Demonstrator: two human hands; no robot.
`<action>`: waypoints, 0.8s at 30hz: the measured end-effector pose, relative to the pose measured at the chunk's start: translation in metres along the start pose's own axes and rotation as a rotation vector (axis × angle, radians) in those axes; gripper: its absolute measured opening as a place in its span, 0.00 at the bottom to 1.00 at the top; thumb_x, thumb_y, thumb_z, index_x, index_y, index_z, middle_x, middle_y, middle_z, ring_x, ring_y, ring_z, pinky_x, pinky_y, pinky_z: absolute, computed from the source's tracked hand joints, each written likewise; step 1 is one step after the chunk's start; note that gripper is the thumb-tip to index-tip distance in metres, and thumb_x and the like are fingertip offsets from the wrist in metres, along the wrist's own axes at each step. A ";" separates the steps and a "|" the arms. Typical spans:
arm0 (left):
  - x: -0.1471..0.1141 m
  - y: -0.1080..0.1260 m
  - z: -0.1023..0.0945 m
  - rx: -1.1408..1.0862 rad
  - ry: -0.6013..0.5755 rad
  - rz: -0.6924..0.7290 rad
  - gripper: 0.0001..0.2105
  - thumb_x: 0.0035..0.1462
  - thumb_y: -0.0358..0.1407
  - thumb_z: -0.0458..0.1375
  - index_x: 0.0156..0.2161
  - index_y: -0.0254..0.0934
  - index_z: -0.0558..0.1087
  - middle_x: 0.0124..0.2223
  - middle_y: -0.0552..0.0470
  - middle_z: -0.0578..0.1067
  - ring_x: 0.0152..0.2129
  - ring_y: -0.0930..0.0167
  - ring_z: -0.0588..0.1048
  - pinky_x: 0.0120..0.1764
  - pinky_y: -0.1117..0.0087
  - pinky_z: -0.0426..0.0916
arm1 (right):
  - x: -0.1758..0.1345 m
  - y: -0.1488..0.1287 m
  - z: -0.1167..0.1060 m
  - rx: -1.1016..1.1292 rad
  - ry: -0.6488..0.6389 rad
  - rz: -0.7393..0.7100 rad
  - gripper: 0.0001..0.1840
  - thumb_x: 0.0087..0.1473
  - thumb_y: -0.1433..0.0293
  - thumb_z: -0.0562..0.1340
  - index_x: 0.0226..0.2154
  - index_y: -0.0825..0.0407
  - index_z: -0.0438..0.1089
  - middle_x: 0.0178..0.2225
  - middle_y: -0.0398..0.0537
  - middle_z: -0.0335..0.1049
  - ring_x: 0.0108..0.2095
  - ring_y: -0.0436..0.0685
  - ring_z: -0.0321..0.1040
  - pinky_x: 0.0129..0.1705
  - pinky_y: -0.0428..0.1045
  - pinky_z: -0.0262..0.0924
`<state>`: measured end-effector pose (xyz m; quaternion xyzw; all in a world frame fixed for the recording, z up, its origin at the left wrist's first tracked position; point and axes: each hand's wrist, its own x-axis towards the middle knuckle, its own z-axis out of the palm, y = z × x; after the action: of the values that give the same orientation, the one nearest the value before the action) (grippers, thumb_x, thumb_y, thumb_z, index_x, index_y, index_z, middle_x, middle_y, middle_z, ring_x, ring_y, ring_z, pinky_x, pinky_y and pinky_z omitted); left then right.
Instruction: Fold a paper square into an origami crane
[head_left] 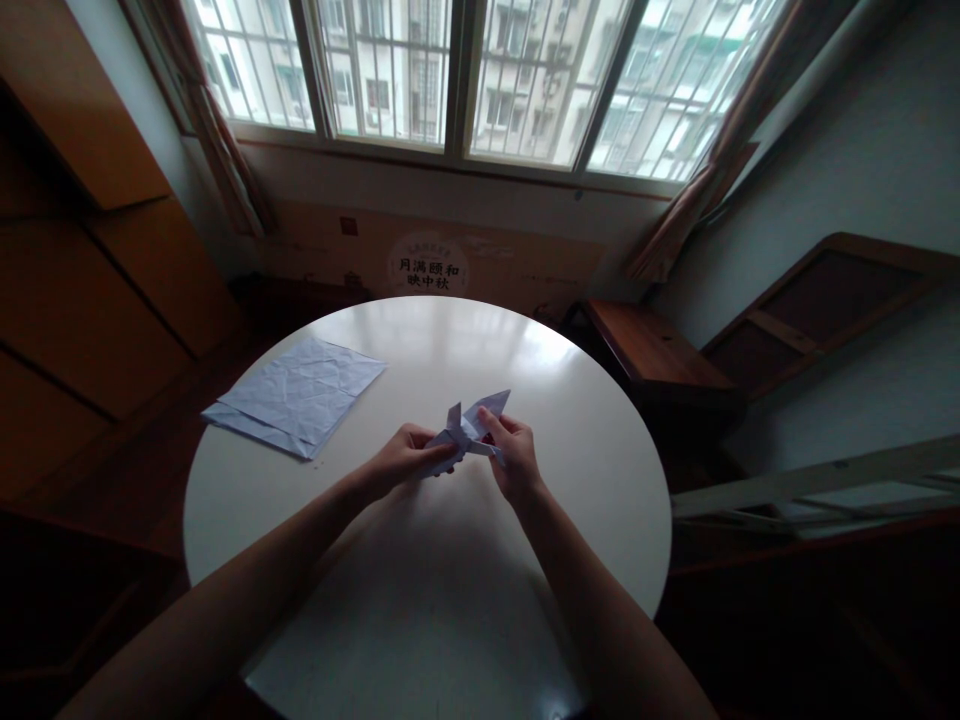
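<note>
A pale lilac origami paper crane (466, 428) is held a little above the middle of a round white table. My left hand (414, 452) pinches its left side, thumb on top and fingers curled beneath. My right hand (513, 448) grips the right side, with thumb and fingers on the wing that points up and right. One narrow folded point stands up at the crane's left, and another runs toward my right palm. Parts of the folds are hidden behind my fingers.
Several creased lilac paper sheets (300, 390) lie stacked at the table's left edge. The round white table (420, 600) has a glossy top. Beyond it are a printed cardboard panel (517, 255), a barred window (390, 70) and a wooden side table (652, 345) at right.
</note>
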<state>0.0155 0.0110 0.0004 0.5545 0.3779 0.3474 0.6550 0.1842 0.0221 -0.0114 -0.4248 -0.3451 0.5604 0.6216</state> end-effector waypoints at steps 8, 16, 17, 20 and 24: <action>0.000 -0.001 -0.003 -0.006 0.000 0.007 0.16 0.46 0.44 0.66 0.30 0.29 0.79 0.25 0.48 0.77 0.21 0.74 0.73 0.27 0.75 0.64 | -0.002 -0.005 0.003 0.066 0.034 0.033 0.18 0.33 0.59 0.72 0.18 0.56 0.71 0.17 0.41 0.64 0.19 0.46 0.55 0.23 0.46 0.51; 0.002 -0.004 -0.005 -0.013 0.013 0.018 0.16 0.46 0.44 0.66 0.30 0.29 0.79 0.25 0.48 0.77 0.21 0.75 0.72 0.27 0.76 0.65 | 0.000 -0.004 0.002 0.095 0.044 0.048 0.17 0.33 0.60 0.72 0.19 0.55 0.70 0.18 0.42 0.65 0.20 0.47 0.57 0.25 0.46 0.54; 0.002 -0.004 -0.005 -0.016 0.013 0.019 0.16 0.46 0.44 0.66 0.30 0.29 0.79 0.25 0.48 0.77 0.21 0.75 0.72 0.27 0.75 0.66 | 0.000 -0.004 0.002 0.096 0.046 0.051 0.17 0.33 0.59 0.72 0.19 0.55 0.70 0.18 0.42 0.65 0.20 0.47 0.57 0.25 0.46 0.55; 0.002 -0.004 -0.005 -0.023 0.011 0.022 0.16 0.46 0.44 0.66 0.30 0.29 0.79 0.25 0.48 0.77 0.21 0.75 0.72 0.27 0.75 0.66 | 0.000 -0.005 0.002 0.107 0.043 0.062 0.18 0.33 0.59 0.72 0.20 0.55 0.70 0.19 0.42 0.66 0.20 0.47 0.58 0.25 0.46 0.56; 0.002 -0.003 -0.005 -0.020 0.001 0.033 0.16 0.46 0.44 0.66 0.29 0.29 0.79 0.25 0.48 0.77 0.21 0.75 0.72 0.27 0.75 0.66 | -0.001 -0.005 0.001 0.133 0.039 0.078 0.18 0.32 0.61 0.73 0.20 0.55 0.69 0.19 0.42 0.66 0.20 0.47 0.59 0.25 0.46 0.57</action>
<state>0.0117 0.0144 -0.0033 0.5539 0.3656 0.3624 0.6544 0.1852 0.0216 -0.0063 -0.4066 -0.2783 0.5975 0.6326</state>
